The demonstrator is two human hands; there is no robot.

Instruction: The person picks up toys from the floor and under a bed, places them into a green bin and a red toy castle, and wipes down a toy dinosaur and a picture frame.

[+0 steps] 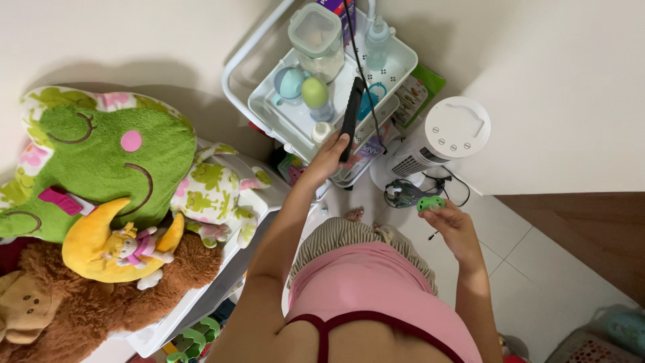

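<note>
We are holding a long black device [351,115] with the left hand [329,158] clamped round its lower end, its upper end reaching over the white tray [396,64] of bottles and its thin black cord [356,47] running up past the clear jar [317,39]. The right hand [451,225] is pinching a small green piece [430,202] low beside the white tower fan [447,134]. We are judging it wise to be keeping the cord clear of the green-capped bottle [316,97] so nothing tips.
</note>
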